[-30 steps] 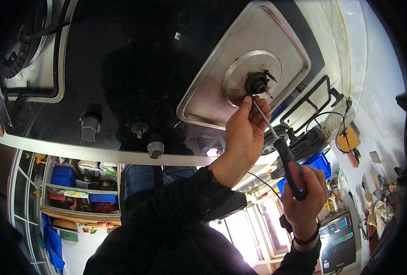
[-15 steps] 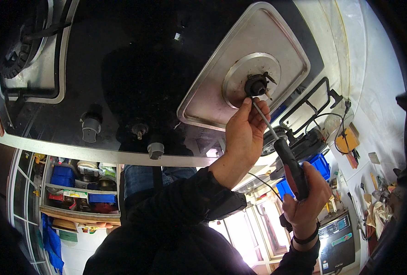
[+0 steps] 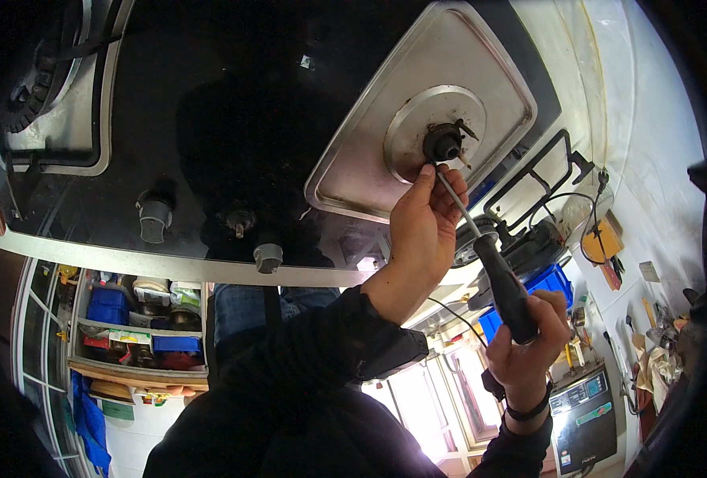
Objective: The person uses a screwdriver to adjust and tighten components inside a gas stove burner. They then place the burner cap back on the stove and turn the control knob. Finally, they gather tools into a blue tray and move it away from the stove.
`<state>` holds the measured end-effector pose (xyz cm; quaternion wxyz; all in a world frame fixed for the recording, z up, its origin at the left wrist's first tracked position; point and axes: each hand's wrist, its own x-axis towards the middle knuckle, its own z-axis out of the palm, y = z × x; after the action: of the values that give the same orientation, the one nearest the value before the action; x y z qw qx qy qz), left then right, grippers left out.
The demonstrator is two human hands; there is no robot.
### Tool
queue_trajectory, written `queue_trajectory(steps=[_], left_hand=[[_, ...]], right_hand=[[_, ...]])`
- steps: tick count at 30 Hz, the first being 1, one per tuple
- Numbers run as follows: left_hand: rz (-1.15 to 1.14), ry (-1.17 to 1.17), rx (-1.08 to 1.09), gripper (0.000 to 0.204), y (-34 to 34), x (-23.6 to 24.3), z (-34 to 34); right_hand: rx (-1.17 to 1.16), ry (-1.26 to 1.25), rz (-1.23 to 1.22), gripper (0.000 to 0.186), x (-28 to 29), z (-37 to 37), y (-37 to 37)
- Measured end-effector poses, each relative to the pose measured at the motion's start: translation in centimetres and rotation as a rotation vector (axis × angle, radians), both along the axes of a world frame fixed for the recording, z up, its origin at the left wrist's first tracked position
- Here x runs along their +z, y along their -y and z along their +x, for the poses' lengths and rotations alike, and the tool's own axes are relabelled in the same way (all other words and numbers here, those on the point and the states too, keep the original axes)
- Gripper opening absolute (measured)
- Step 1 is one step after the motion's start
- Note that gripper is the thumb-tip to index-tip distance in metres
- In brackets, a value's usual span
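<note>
My right hand [image 3: 532, 342] is wrapped around the dark handle of a screwdriver [image 3: 503, 288]. The metal shaft slants up and left to the base of a dark burner fitting [image 3: 442, 143] on the gas hob. Close to the tip, my left hand [image 3: 423, 219] pinches the shaft between thumb and fingers. Those fingers hide the tip and whatever it touches. The fitting stands in the round middle of a steel drip plate [image 3: 345, 179], with small pins sticking out beside it.
The black hob top [image 3: 234, 103] carries two grey knobs, one being this knob [image 3: 155, 219], and a bare knob stem [image 3: 240, 223]. A pan support [image 3: 556, 175] lies right of the plate. Another burner [image 3: 31, 103] is far left. Shelves with blue bins [image 3: 110, 305] stand below left.
The screwdriver handle has turned in my right hand: its reddish side no longer shows, and the fingers have rolled round. My left hand stays at the tip.
</note>
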<state>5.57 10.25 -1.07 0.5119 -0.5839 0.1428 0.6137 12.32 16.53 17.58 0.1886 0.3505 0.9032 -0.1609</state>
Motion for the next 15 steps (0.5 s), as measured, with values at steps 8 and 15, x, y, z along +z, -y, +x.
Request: queue_trajectory(steps=[8, 15], left_hand=[[0.065, -0.018, 0.036, 0.022, 0.5, -0.5, 0.3], [0.124, -0.017, -0.04, 0.028, 0.7, 2.4, -0.2]], right_hand=[[0.067, -0.145, 0.052, 0.06, -1.0, 0.3, 0.0], [-0.122, -0.037, -0.033, 0.07, -0.4, 0.4, 0.6]])
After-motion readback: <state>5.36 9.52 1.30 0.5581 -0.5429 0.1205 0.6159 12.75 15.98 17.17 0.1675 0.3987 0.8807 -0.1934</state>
